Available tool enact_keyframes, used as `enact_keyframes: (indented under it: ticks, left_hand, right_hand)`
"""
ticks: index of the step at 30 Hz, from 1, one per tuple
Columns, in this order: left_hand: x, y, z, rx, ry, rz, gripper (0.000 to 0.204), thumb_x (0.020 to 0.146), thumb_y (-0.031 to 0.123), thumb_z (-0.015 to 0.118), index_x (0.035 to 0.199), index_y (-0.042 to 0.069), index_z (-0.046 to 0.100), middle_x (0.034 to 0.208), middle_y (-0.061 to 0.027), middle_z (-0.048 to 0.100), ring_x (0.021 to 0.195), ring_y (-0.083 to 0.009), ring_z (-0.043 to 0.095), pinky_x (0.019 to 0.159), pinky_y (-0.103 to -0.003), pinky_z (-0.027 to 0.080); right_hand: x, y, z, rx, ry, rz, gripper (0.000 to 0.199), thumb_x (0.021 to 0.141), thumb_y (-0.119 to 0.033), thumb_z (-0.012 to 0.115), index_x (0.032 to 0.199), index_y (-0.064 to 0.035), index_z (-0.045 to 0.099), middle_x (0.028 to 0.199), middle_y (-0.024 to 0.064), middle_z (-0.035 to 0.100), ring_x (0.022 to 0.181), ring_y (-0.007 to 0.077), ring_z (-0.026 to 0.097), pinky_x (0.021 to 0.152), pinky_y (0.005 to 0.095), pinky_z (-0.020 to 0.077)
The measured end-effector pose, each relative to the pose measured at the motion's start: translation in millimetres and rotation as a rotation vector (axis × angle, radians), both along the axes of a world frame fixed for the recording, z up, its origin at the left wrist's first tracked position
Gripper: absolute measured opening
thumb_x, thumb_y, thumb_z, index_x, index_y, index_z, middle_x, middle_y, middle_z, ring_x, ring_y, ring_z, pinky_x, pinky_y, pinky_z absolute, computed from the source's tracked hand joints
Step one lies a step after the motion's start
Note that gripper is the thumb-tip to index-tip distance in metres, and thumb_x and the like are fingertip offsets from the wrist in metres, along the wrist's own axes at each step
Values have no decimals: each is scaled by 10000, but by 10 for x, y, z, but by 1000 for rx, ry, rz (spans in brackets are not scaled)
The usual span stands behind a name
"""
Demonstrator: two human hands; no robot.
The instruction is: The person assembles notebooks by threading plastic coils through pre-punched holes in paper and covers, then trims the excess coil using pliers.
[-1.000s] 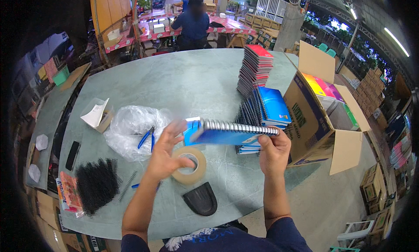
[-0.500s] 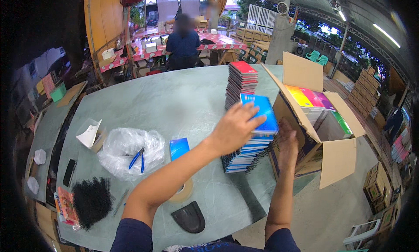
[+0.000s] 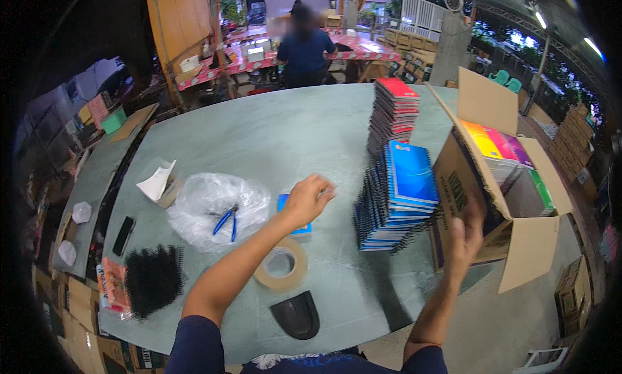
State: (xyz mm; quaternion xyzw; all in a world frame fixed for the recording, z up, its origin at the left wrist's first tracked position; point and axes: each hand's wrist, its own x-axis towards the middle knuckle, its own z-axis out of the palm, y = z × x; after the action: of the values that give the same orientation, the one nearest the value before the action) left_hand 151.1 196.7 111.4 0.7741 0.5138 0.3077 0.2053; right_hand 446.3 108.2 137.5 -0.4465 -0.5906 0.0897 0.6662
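Note:
My left hand [image 3: 310, 200] is above the table with loosely bent fingers and nothing visible in them. Partly hidden beneath it lies a blue notebook [image 3: 300, 230]. To the right stands a tall stack of blue spiral notebooks [image 3: 411, 173], a little uneven, its black coils showing at the side. Beyond it rises a stack of red spiral notebooks [image 3: 396, 105]. My right hand [image 3: 465, 241], slightly blurred, is beside the open cardboard box [image 3: 450, 179], fingers stretched and thumb up. Whether it touches the box I cannot tell. Yellow, pink, purple and green notebooks [image 3: 497, 142] fill part of the box.
Plastic wrap [image 3: 207, 228] with blue-handled cutters [image 3: 225, 223] on it lies left of centre. Nearby are a tape roll [image 3: 281, 270], a black curved piece [image 3: 298, 315], black coils [image 3: 154, 280] and a dark phone-like slab [image 3: 124, 236]. A person [image 3: 304, 53] sits at another table.
My left hand has left the blue stack and moved left over the single blue notebook. My right hand has come away from the stack's side. The view has shifted slightly.

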Motion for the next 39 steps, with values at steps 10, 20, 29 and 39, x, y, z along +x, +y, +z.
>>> enact_keyframes:
  ticks: [10, 20, 29, 39]
  left_hand:
    - [-215, -74, -1281, 186, 636, 35, 77, 665, 94, 635, 650, 19, 633, 616, -154, 612, 627, -329, 630, 590, -437, 519]
    - [89, -777, -289, 217, 452, -166, 213, 654, 100, 661, 860, 65, 622, 897, -130, 638, 944, -268, 591, 792, -388, 468]
    - [-967, -1278, -711, -516, -1174, 45, 414, 708, 72, 729, 1099, 39, 596, 1082, -89, 612, 976, -139, 563, 854, -292, 439]
    - [-959, -1472, -1133, -332, -898, 276, 222, 757, 106, 714, 940, -2, 649, 839, -37, 657, 792, -89, 575, 733, -254, 465]
  right_hand:
    - [-697, -334, -291, -163, -145, 341, 127, 773, -41, 621, 876, 18, 663, 902, 153, 665, 850, 261, 637, 777, 315, 481]
    - [-1375, 129, -990, -232, -573, 269, 352, 722, -42, 637, 1073, -43, 602, 872, 156, 635, 811, 353, 607, 714, 409, 478]
    - [-1812, -22, -1363, -740, 464, 780, 209, 759, -154, 742, 895, -24, 652, 863, 35, 650, 773, 107, 582, 747, 249, 448]
    - [-2147, -187, -645, 1, -499, 514, 463, 716, -95, 695, 1148, -37, 542, 1002, 141, 613, 942, 305, 578, 866, 383, 424]
